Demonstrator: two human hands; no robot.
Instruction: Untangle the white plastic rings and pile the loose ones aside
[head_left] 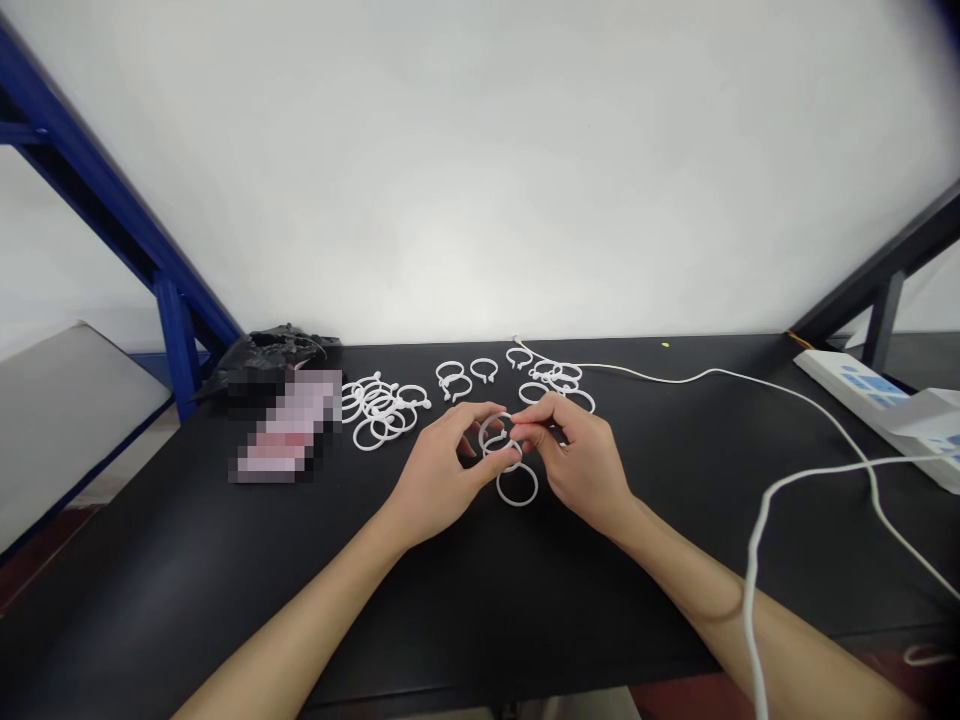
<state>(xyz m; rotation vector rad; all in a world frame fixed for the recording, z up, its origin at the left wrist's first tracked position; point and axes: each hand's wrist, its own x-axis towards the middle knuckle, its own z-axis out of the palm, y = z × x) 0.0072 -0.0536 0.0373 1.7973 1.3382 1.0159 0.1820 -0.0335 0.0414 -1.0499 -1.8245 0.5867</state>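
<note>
Above the black table, my left hand [442, 470] curls its thumb and fingers round a white plastic ring [482, 432]. My right hand [581, 450] pinches the right side of that same ring between thumb and fingertips. Its clasp, if it has one, is hidden by the fingers. Just below the hands lies another white ring [517, 503], flat on the table. Farther back, several loose white rings with small knobbed ends [484, 362] stand or lie apart. A heap of such rings [379, 405] is on the left, and a smaller group [559, 378] lies behind my right hand.
A black plastic bag [277, 350] and a blurred pinkish item [292, 425] are at the table's left. White cables [757, 510] run across the right side, one passing over my right forearm. A white-and-blue box [862, 385] sits at the right edge. Blue frame bars [112, 180] rise at left.
</note>
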